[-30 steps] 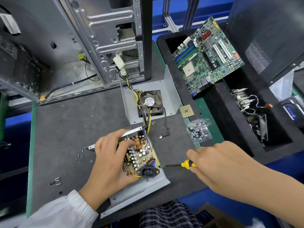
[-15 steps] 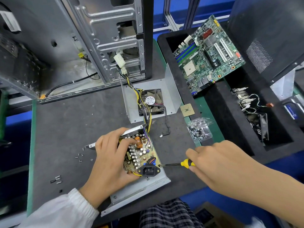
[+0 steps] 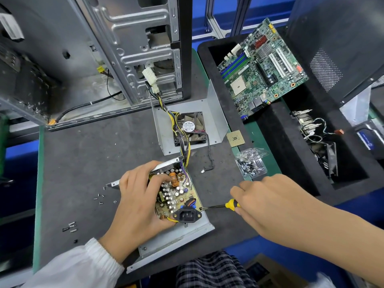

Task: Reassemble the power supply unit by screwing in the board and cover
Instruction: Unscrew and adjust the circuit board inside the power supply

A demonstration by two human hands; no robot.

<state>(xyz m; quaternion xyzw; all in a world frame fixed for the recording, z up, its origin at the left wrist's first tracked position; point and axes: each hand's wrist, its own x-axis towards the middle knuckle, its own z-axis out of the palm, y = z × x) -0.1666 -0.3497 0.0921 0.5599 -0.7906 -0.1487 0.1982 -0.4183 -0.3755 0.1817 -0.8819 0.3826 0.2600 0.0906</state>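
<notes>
The power supply board [image 3: 178,194], yellowish with capacitors, a copper coil and a black power socket, lies in its grey metal base [image 3: 199,227] on the dark mat. My left hand [image 3: 139,202] presses down on the board's left side, fingers over the parts. My right hand [image 3: 268,202] grips a yellow-handled screwdriver [image 3: 220,206]; its tip rests at the board's right edge beside the socket. The grey cover [image 3: 216,115] with a black fan [image 3: 189,127] stands behind, joined by a wire bundle.
Loose screws [image 3: 99,197] lie left of the base, with more screws [image 3: 70,227] nearer me. A clear bag of screws [image 3: 250,165] and a CPU chip [image 3: 235,138] sit to the right. A computer case [image 3: 128,48] stands behind; a black tray holds a motherboard [image 3: 261,67].
The view has shifted slightly. Both hands stay in place, the left on the board, the right holding the screwdriver at the board's right edge.
</notes>
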